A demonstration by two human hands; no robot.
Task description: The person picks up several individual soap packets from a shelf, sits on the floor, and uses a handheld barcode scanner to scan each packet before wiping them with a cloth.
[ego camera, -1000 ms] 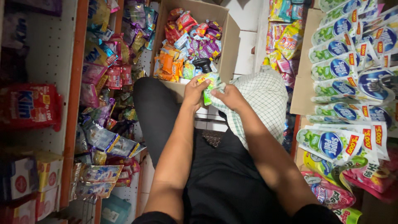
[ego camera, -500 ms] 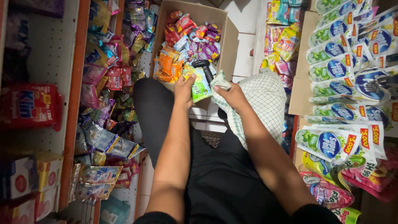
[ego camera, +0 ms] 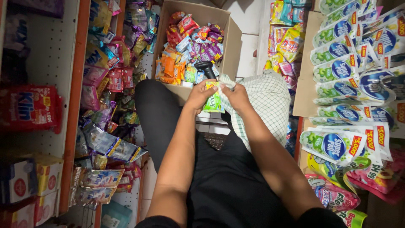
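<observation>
Between my two sets of fingertips hangs a small green sachet point(ego camera: 214, 101), and that is the thing everything turns on. My left hand point(ego camera: 201, 96) pinches its upper left edge, thumb and forefinger pressed together on the film; my right hand point(ego camera: 237, 96) pinches the upper right corner the same way, so both hands touch it and neither is nearer than the other. The sachet's long axis runs downward from the fingers, toward my lap, with its printed face turned up to me. Just beyond the fingertips, away from me, a black handheld scanner point(ego camera: 206, 69) stands at the near edge of an open cardboard box point(ego camera: 233, 40) filled with mixed snack packets. Beside my right hand a checked cloth point(ego camera: 270, 105) lies over my knee. Farther out, shelves of hanging sachets point(ego camera: 105, 109) flank my left, and green-and-white pouches point(ego camera: 337, 67) flank my right.
</observation>
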